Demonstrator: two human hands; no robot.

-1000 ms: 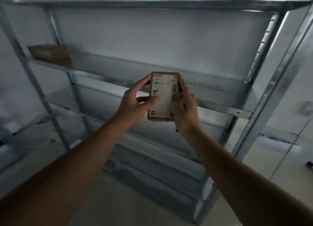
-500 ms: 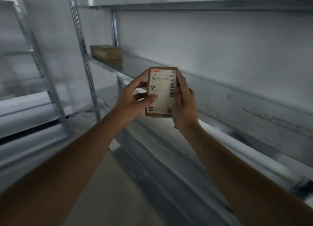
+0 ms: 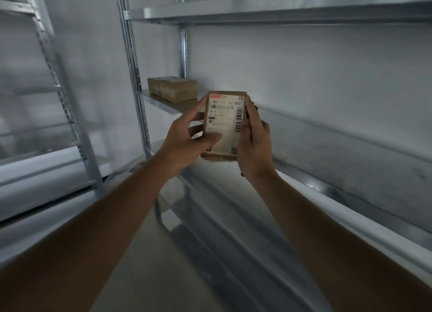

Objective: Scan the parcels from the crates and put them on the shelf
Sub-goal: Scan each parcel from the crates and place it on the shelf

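Both hands hold one small brown parcel (image 3: 225, 124) upright in front of the metal shelf (image 3: 327, 178), at about the height of its middle board. Left hand (image 3: 184, 143) grips the parcel's left edge: the thumb lies across the lower part of the white label, its tip pressed flat on the paper, and the fingers curl round behind the box. Right hand (image 3: 253, 143) clasps the right edge, thumb lying up along the side of the label next to the vertical barcode, fingers wrapped behind where they are mostly hidden. Something dark shows at the back of this hand and near the wrist, but I cannot tell what it is.

The parcel's label faces the person. It has a red strip along the top, the figures 64 and 022, a long barcode under them and a second barcode down the right side; the smaller print is too blurred to read. The parcel is off the shelf, held in the air just in front of the board's front lip.

Further back on that same board, at its left end beside the upright post (image 3: 135, 78), two more brown parcels on the shelf (image 3: 174, 89) sit side by side, touching. Another board (image 3: 280, 12) runs above, and lower boards run below the forearms. A second metal rack (image 3: 53, 78) stands off to the left, blurred.
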